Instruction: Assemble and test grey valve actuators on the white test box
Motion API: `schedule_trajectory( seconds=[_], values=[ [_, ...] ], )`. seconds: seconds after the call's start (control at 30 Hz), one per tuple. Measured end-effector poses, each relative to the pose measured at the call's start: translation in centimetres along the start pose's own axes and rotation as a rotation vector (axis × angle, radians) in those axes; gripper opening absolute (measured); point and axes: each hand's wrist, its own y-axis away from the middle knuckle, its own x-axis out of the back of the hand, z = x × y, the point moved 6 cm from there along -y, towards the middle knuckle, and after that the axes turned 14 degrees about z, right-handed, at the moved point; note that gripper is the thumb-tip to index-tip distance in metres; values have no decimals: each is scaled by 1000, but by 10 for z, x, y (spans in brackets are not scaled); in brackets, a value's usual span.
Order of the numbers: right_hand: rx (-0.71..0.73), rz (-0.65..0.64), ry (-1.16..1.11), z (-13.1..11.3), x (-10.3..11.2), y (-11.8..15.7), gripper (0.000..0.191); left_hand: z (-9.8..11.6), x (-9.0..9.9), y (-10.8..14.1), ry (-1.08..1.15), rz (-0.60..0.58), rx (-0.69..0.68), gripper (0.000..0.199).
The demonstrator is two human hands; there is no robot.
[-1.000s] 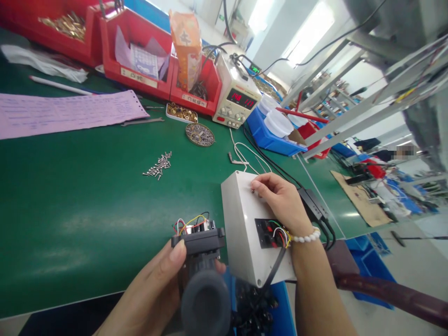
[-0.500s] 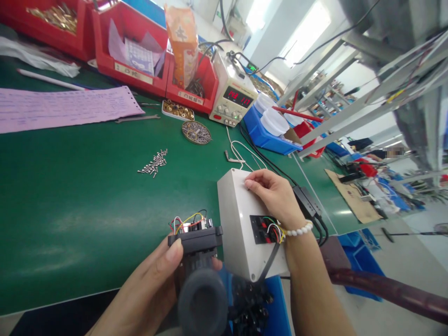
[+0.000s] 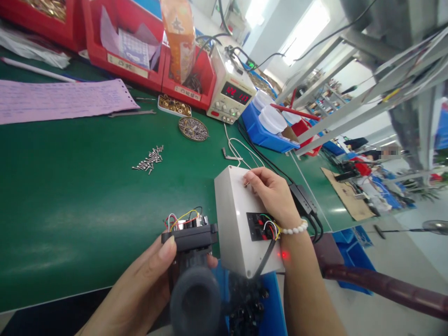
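My left hand (image 3: 154, 266) is wrapped round a black device (image 3: 192, 239) with a round, blurred end facing me and thin coloured wires on its far side. To its right stands a light grey box (image 3: 231, 210) with a black terminal panel (image 3: 257, 226), where several wires and a black cable meet. Over the top of the box, my right hand (image 3: 269, 189) pinches a small metal switch or knob, mostly hidden by the fingertips. A beaded bracelet is on that wrist. A red light (image 3: 284, 255) glows on the box near the wrist.
Small screws (image 3: 149, 160) lie on the green table (image 3: 87, 186), beyond them a round dish of screws (image 3: 193, 129). Red bins (image 3: 122, 70), a power supply (image 3: 233, 88) and a blue bin (image 3: 268, 135) line the back. A blue crate (image 3: 276, 303) stands below the box.
A red light now shows on the grey box, and the red digits on the power supply read differently. The whole view has shifted slightly; both hands keep their holds.
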Motion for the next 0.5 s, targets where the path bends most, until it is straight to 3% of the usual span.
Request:
schedule_trajectory(
  seconds=[0.37,0.5],
  values=[
    [22,21,63,-3,6,1,48,5,2,-1,-31,41,-35,54],
    [19,21,73,-1,6,1,52,18,8,-6,-52,89,-130,63]
  ],
)
